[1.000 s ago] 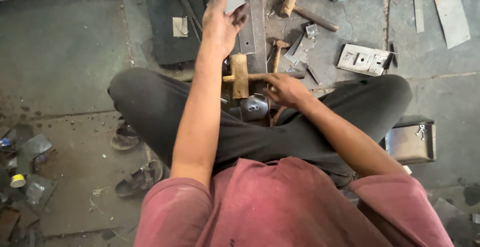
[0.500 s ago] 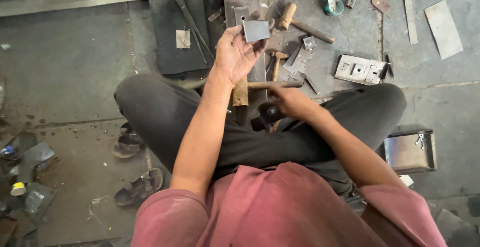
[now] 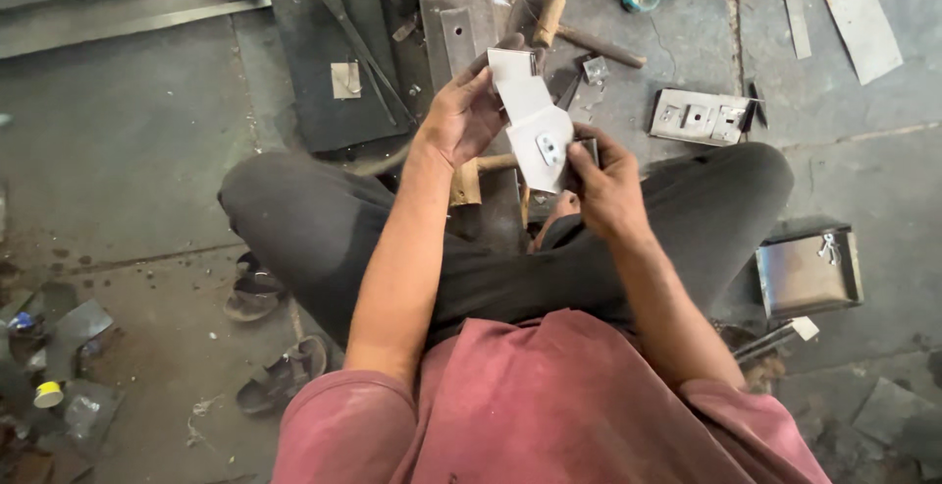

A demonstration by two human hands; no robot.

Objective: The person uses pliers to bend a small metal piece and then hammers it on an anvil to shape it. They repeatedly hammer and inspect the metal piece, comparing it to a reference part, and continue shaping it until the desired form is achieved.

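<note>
Right hand (image 3: 603, 185) risen to join left hand (image 3: 466, 116), both gripping bent metal plate (image 3: 530, 121), long axis near-vertical

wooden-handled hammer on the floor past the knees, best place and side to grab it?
Probably the bare wooden handle of the hammer, taken from above: it lies flat on the floor, and its thick end points away from the left hand and right hand, both of which hold the bent metal piece.

Faded red T-shirt, dark grey trousers, bare arms

The short-sleeved shirt (image 3: 549, 405) is worn and dusty, its sleeves ending above the elbows; the loose trousers (image 3: 324, 229) look smudged; neither left hand (image 3: 461, 116) nor right hand (image 3: 603, 185) wears gloves.
</note>
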